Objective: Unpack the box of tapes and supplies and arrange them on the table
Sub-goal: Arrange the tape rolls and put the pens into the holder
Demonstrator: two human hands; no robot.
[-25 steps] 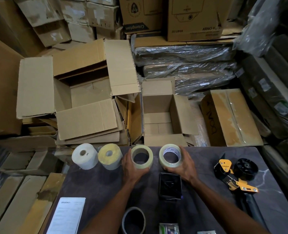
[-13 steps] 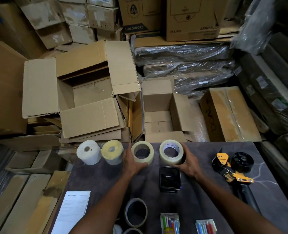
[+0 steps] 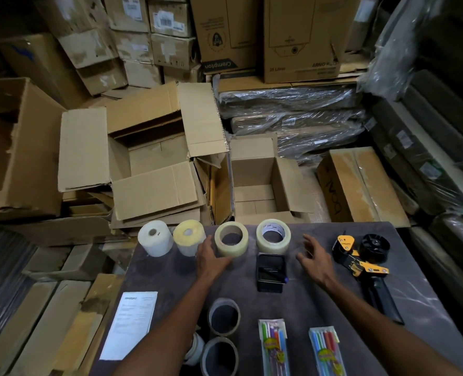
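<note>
While L hand (image 3: pixel 211 260) rests by clear tape roll (image 3: pixel 231 239) mid-frame, R hand (image 3: pixel 315 260) hovers empty, fingers spread: keep rolls evenly spaced, row straight w/ table (image 3: pixel 320 302) far edge.

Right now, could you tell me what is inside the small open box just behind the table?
The small open box shows only bare cardboard walls and floor; its nearest corner is hidden by its own front flap.

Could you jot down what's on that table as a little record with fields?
back row: white roll, yellow roll, two clear tapes
right side: tape dispenser
middle: black case
near edge: two brown tapes, two pen packs, paper
left hand: touches one clear tape
right hand: open, holds nothing
</note>
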